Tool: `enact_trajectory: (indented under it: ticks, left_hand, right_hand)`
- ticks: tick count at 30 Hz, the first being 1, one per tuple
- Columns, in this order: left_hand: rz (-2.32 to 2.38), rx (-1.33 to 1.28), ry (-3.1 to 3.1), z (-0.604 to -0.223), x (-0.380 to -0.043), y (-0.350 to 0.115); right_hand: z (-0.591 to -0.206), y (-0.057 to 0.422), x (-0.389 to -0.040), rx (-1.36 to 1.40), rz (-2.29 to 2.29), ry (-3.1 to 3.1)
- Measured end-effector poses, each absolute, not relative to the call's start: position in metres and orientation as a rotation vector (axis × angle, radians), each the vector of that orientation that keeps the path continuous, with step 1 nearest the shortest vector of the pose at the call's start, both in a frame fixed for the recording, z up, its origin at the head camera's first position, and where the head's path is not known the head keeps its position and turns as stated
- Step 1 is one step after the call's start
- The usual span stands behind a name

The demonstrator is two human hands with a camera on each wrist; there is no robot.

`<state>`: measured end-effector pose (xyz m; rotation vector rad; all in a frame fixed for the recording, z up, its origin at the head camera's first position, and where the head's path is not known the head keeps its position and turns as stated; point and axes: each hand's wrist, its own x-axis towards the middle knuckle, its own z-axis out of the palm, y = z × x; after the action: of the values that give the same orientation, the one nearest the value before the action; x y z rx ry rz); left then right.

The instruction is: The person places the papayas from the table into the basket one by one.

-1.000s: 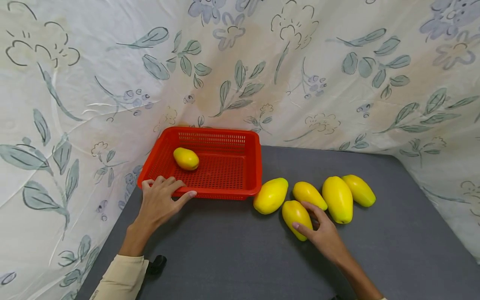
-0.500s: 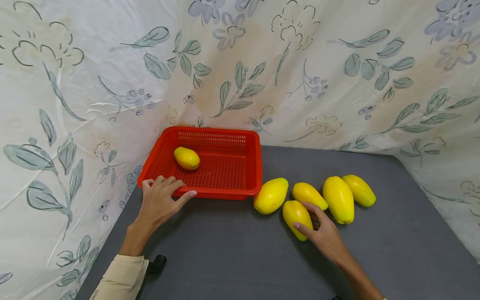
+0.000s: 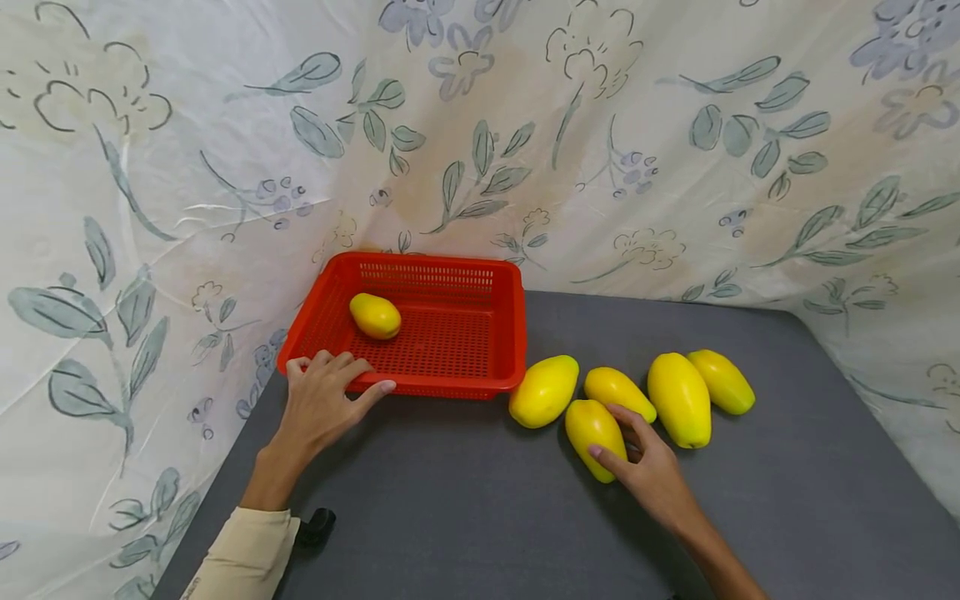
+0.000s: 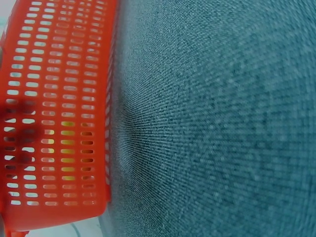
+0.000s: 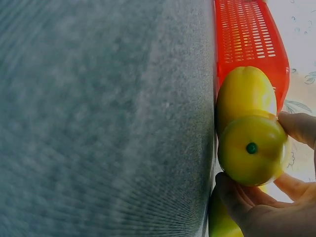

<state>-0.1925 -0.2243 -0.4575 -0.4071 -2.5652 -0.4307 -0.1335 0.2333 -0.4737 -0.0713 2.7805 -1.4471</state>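
Pinching the nearest yellow fruit (image 3: 587, 432) across its body, the right hand (image 3: 647, 468) is setting its thumb on the side toward the red basket (image 3: 457, 387) and curling its fingers round the opposite side, one of them reaching low near the counter (image 3: 450, 500). The fruit is apparently resting on the counter, its green-dotted end showing in the right wrist view. Because the skin is looking smooth and rounded, opposing thumb and fingers at the fullest part should be giving the surest hold, with even, light pressure. The smaller fruit (image 3: 611, 388) is lying just behind the fingers, and the plump fruit (image 3: 544, 392) is sitting beside the basket corner, so a straight upward path would be disturbing them least. The left hand (image 3: 321, 407) is hooking its fingers over the near rim, usefully steadying the basket, where one fruit (image 3: 376, 317) is lying. Two more fruits, one larger (image 3: 679, 402) and one outermost (image 3: 722, 382), are leaning together farther right.
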Motion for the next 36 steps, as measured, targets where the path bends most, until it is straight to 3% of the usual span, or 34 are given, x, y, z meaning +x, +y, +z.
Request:
enact_trajectory:
  ticks: [36]
  left_hand:
    - [-0.436, -0.397, -2.577, -0.457, -0.192, -0.224]
  right_hand:
    - [-0.449, 0.214, -0.127, -0.165, -1.689, 2.649]
